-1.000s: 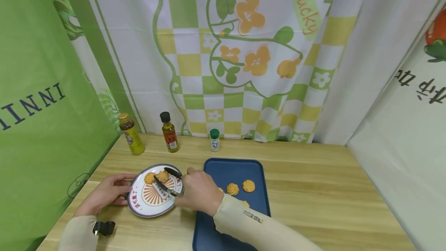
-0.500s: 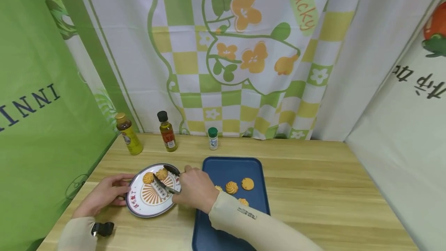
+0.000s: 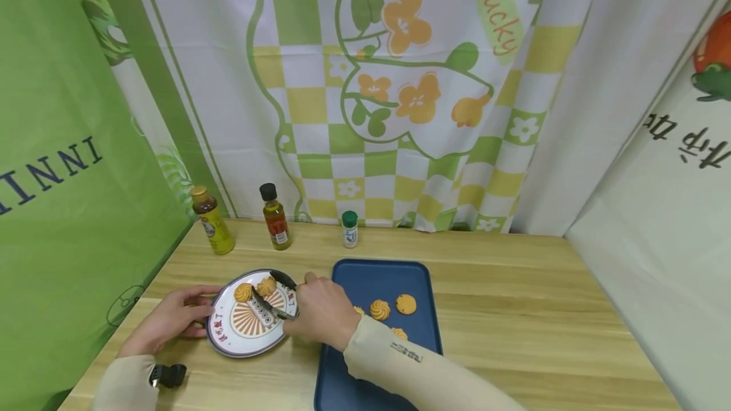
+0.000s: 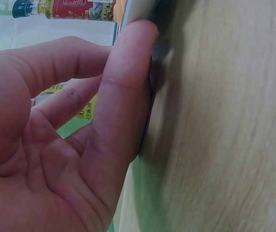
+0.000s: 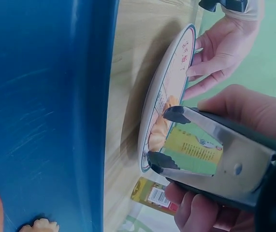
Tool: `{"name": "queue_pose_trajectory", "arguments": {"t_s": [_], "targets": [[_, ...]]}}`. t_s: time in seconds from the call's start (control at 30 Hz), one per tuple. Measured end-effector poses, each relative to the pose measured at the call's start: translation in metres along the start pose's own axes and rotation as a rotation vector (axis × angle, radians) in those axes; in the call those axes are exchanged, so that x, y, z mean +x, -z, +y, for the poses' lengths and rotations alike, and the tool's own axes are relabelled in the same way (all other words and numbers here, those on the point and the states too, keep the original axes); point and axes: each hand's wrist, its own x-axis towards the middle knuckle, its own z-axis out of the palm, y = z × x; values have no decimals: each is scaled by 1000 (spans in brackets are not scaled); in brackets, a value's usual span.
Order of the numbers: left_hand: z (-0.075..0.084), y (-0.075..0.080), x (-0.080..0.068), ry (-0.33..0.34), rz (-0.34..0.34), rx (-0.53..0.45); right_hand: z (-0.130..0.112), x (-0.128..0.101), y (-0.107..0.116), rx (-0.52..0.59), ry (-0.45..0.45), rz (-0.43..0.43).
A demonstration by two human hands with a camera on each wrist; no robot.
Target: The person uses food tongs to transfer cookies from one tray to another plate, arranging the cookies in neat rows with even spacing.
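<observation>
My right hand point(image 3: 320, 311) grips black-tipped metal tongs point(image 3: 273, 297), whose tips stand apart over a round printed plate point(image 3: 228, 342). Two golden swirl cookies point(image 3: 255, 288) lie at the plate's far side, just beyond the tong tips. In the right wrist view the tongs point(image 5: 215, 150) are spread, with nothing between the tips and the plate point(image 5: 172, 82) behind them. My left hand point(image 3: 174, 317) rests on the table with its fingers point(image 4: 123, 92) fairly straight against the plate's left rim. A blue tray point(image 3: 394, 274) to the right holds several more cookies point(image 3: 379, 309).
Three bottles stand along the back of the wooden table point(image 3: 514, 309): a yellow one point(image 3: 212, 233), an oil bottle point(image 3: 276, 227) and a small green-capped jar point(image 3: 349, 229). Printed cloth hangs behind and on both sides. The table's right half is bare wood.
Almost nothing. The head view has shifted slightly, while both hands, the tongs and the plate stay where they were.
</observation>
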Motion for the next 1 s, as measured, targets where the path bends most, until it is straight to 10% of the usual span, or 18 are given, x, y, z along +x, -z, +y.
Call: {"name": "queue_pose_trajectory", "arguments": {"t_s": [1.0], "targets": [[0,-1,2,18,6,-6,31,-42,16,96,7,77]]}}
